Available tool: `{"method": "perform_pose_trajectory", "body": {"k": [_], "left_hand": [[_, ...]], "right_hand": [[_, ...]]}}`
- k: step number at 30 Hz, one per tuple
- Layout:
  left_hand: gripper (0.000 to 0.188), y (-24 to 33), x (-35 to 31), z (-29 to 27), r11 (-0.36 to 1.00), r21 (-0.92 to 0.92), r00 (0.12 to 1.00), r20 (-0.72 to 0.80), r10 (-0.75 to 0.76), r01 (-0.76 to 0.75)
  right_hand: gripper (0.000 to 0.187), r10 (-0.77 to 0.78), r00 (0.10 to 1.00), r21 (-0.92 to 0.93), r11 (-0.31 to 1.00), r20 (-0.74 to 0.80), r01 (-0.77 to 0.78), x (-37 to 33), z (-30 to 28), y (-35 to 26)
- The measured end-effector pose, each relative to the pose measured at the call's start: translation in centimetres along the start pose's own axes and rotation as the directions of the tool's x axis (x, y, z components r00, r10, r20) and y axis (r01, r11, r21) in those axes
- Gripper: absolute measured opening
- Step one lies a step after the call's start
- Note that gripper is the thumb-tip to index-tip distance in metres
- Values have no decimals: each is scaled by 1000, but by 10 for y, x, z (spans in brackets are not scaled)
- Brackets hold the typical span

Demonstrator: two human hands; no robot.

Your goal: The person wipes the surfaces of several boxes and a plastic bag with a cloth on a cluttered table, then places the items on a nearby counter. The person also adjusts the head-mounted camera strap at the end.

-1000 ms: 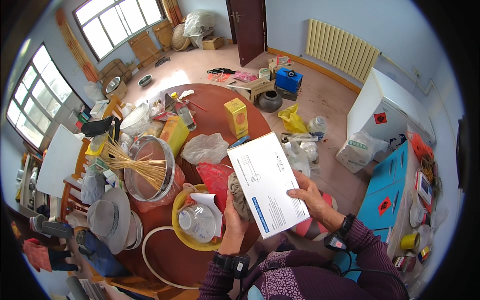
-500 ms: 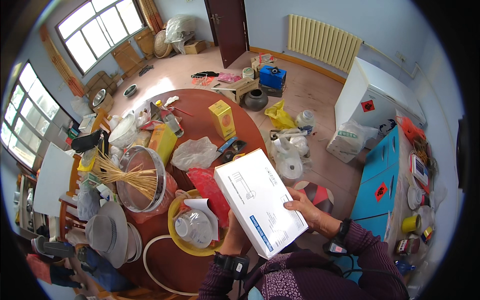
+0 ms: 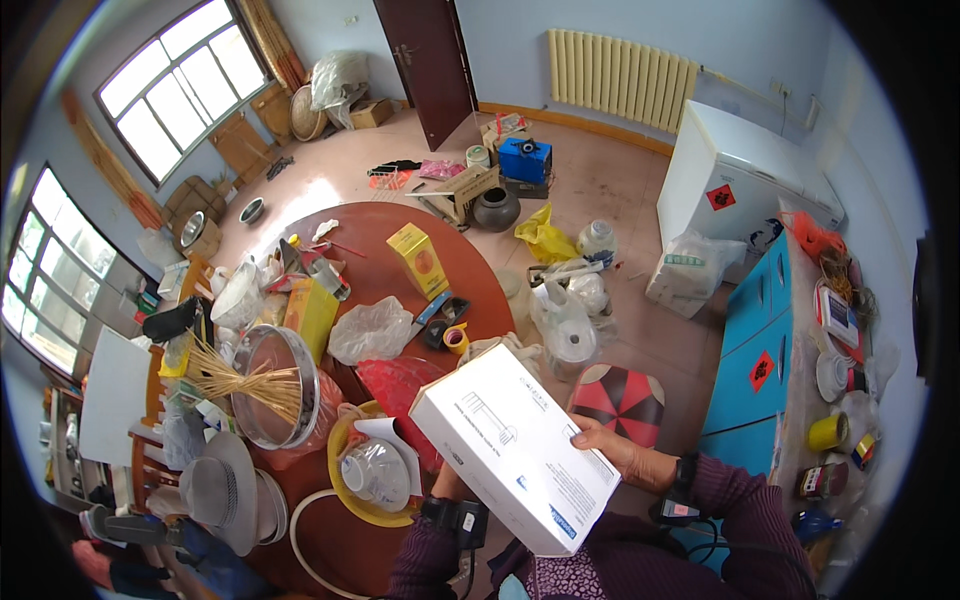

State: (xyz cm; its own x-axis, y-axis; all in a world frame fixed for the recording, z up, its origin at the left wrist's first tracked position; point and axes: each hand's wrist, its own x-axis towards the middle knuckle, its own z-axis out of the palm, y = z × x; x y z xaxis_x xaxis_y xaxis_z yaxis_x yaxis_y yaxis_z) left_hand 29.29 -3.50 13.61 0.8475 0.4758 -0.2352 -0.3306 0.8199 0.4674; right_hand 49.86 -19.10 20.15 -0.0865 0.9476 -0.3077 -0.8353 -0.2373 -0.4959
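Note:
Both my hands hold a white glove box [image 3: 520, 440] in front of me, over the near right edge of the round table. My right hand [image 3: 622, 454] grips its right edge, with the thumb on the printed top face and the other fingers out of sight. At the lower left side, my left hand [image 3: 450, 484] is mostly hidden behind the box, its fingers not showing. The box is tilted, so one long side face shows. Just left of it, a yellow basin [image 3: 345, 475] on the table holds a clear plastic container [image 3: 378, 472] and white paper.
The red-brown round table [image 3: 440, 265] carries a yellow box [image 3: 417, 260], a tape roll [image 3: 456, 340], a crumpled plastic bag [image 3: 368, 332], a sieve [image 3: 275, 435] with sticks and a grey hat [image 3: 212, 490]. A patterned stool [image 3: 617, 400] and blue cabinet [image 3: 745, 370] stand at right.
The box has turned and tilted in my hands, showing more of its side face. It has moved slightly down and left. My view has shifted, and the tape roll and stool show more.

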Motion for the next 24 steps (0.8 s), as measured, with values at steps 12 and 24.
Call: {"method": "perform_pose_trajectory", "body": {"k": [12, 24], "left_hand": [[54, -76, 49, 35, 971, 117, 977, -1, -212, 211], [50, -133, 164, 74, 913, 226, 936, 20, -352, 339]], "right_hand": [[49, -39, 990, 334, 939, -136, 82, -59, -60, -20], [66, -610, 723, 208, 700, -326, 684, -166, -89, -31]]}}
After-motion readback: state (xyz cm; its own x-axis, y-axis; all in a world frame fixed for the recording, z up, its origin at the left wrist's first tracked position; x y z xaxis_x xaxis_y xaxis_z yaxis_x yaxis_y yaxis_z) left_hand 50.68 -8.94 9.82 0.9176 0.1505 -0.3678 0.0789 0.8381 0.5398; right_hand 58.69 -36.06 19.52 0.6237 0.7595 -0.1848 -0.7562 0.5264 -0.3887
